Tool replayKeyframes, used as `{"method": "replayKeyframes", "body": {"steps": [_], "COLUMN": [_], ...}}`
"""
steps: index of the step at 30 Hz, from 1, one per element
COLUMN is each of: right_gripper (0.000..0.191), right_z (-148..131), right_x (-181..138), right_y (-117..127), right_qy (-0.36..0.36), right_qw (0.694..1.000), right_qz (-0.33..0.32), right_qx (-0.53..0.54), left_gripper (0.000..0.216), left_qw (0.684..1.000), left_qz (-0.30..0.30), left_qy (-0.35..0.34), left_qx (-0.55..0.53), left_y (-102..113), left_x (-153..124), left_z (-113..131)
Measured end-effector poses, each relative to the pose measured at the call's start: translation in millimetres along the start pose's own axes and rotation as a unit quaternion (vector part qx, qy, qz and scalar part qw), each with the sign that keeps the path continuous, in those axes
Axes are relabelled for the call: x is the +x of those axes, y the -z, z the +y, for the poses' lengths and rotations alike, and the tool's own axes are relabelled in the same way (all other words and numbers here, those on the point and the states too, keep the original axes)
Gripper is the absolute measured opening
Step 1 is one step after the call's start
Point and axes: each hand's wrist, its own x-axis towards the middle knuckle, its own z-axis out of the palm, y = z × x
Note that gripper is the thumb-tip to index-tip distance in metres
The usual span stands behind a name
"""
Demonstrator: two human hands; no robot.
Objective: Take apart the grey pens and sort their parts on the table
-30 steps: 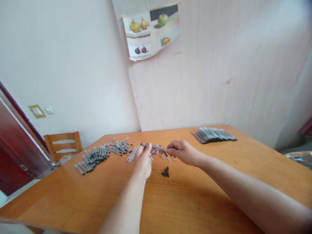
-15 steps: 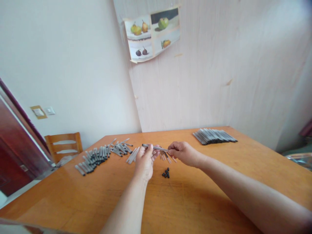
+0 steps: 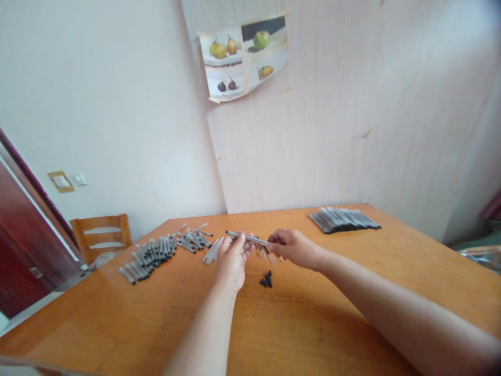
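Above the middle of the table, my left hand [image 3: 234,259] is closed around a slim pen [image 3: 254,239] with a clear barrel and a dark left end. The fingers of my right hand [image 3: 293,247] pinch the pen's right end, so it lies almost level between both hands. What exactly the right fingertips cover is hidden. Several thin pen refills [image 3: 267,253] lie just behind and below the pen, partly hidden by my hands. Clear barrels [image 3: 211,251] rest left of my left hand. A small heap of short black plugs [image 3: 266,279] sits nearer to me.
On the left of the wooden table [image 3: 297,324] spreads a pile of clear pen caps with dark ends [image 3: 154,254]. A neat row of pens [image 3: 344,220] lies at the far right. A chair [image 3: 102,237] stands beyond the left edge; the wall [image 3: 156,130] is behind.
Both hands stay almost where they were, still holding the pen between them. The view has shifted very slightly.
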Motion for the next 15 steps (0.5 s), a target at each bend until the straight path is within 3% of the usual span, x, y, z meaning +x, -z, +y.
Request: {"method": "replayKeyframes", "body": {"steps": [15], "right_gripper": [0.011], "right_z": [17], "right_x": [8], "right_y": [5], "right_qy": [-0.055], "right_qw": [0.997], "right_qz": [0.057], "right_qx": [-0.016], "left_gripper": [0.031], "left_qw": [0.999], "left_qz": [0.011], "left_qy": [-0.034], "left_qx": [0.028], "left_y": [6], "left_x": [2], "left_z": [-2]}}
